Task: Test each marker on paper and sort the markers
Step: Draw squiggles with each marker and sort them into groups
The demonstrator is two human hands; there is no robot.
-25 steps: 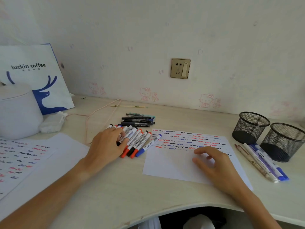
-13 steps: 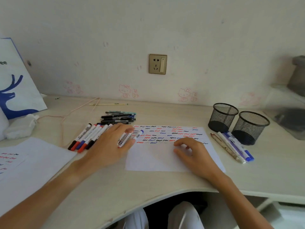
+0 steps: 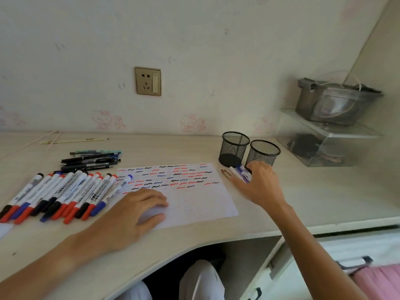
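Sorting step: right hand [image 3: 257, 185] fingers spread over tested markers [image 3: 240, 173] by mesh cups [image 3: 234, 148]; left hand [image 3: 138, 211] flat, pressing paper [image 3: 194, 204]. Next: pinch one.

- You have a white paper sheet [image 3: 190, 202] lying flat, its upper half covered in red, blue and black squiggles.
- Left of it, your white-barrelled markers [image 3: 65, 193] with red, blue and black caps lie in a slanted row.
- A few more markers [image 3: 240, 173] lie before the two black mesh cups [image 3: 234, 148].

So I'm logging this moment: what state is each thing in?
left hand: flat on paper
right hand: open, over sorted pens
paper: partly covered in squiggles
markers: capped, lying in a row
mesh cups: upright; contents not visible
sorted pens: lying beside cups
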